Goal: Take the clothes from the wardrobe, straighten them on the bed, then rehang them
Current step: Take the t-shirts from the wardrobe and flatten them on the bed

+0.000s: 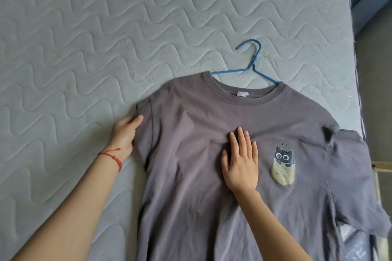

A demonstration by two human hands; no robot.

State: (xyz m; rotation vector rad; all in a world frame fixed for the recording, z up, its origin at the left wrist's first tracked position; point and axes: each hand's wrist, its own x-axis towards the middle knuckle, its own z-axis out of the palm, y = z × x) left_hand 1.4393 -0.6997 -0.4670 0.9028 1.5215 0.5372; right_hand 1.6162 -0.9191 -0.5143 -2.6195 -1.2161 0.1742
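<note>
A grey T-shirt [191, 154] with a cat pocket print lies front up on the bed [84, 38]. A blue hanger [252, 63] sticks out of its neck, hook pointing away from me. My right hand [240, 161] lies flat on the chest of the shirt, fingers straight and pressing the cloth. My left hand [125, 133] is at the edge of the shirt's left sleeve, its fingertips tucked at the sleeve hem; a red string bracelet is on that wrist. The right sleeve hangs over the bed's right edge.
The quilted pale mattress stretches far to the left and beyond the shirt. The bed's right edge [358, 91] runs close to the shirt, with a blue-grey frame or wall beyond it and floor items at the lower right.
</note>
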